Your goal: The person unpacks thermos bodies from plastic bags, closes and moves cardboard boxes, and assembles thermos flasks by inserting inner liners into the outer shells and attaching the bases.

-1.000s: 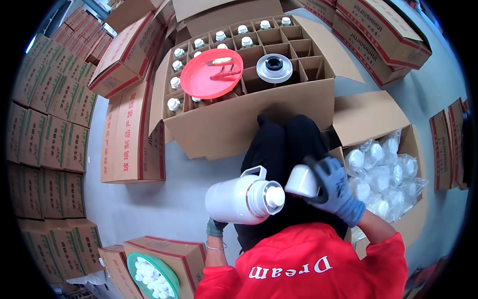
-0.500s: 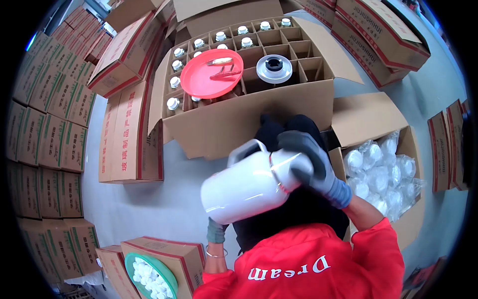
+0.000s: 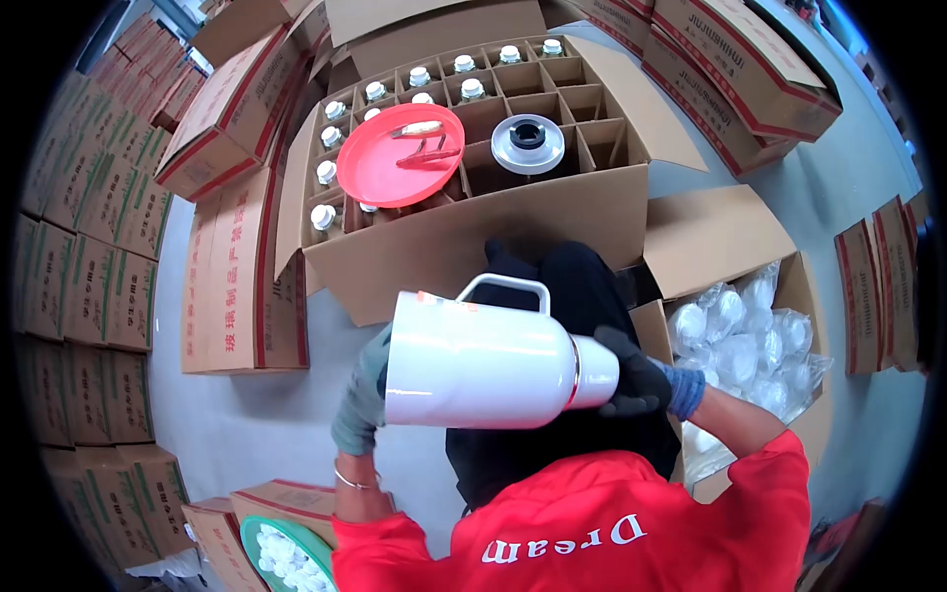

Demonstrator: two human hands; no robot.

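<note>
White flask | left hand at base, grip unclear | right hand pinching cap at opposite end

On the grey floor to your left stand stacked boxes; ahead of you, a divided box carries a red tray and holds white-capped bottles.
</note>
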